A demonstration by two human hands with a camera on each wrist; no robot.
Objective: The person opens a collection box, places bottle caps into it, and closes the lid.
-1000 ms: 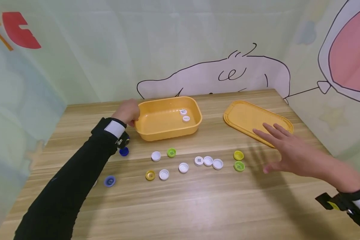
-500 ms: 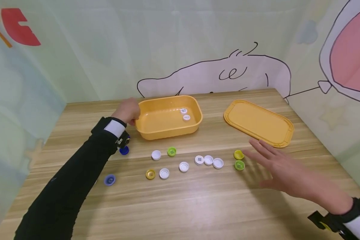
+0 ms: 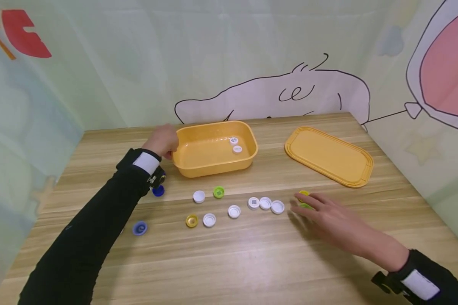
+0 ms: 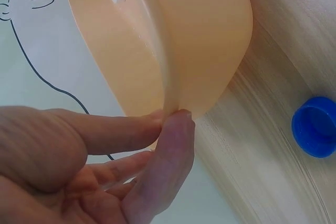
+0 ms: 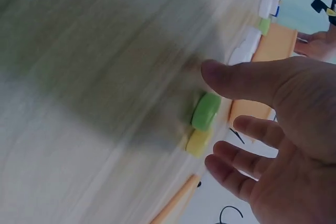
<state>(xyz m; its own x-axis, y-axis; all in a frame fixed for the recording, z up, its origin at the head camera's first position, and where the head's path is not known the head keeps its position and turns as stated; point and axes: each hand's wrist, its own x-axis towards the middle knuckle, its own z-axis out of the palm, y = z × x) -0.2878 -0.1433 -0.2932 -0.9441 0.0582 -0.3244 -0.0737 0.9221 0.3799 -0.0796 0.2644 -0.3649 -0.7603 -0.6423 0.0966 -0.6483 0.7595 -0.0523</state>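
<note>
My left hand pinches the left rim of a yellow-orange plastic tub between thumb and fingers, as the left wrist view shows. Two white bottle caps lie inside the tub near its right end. Over the table, my right hand reaches in with fingers spread and nothing in its grasp. It partly covers a yellow bottle cap and a green bottle cap in the head view. In the right wrist view these two sit side by side, with thumb and fingers around them but apart.
Several white caps lie mid-table, with a light green cap and a gold cap among them. Two blue caps, one dark and one lighter, are at left. A flat yellow-orange lid rests at back right.
My right hand has moved left and down from beside the lid to the yellow and green caps. My left hand keeps its hold on the tub's rim.
</note>
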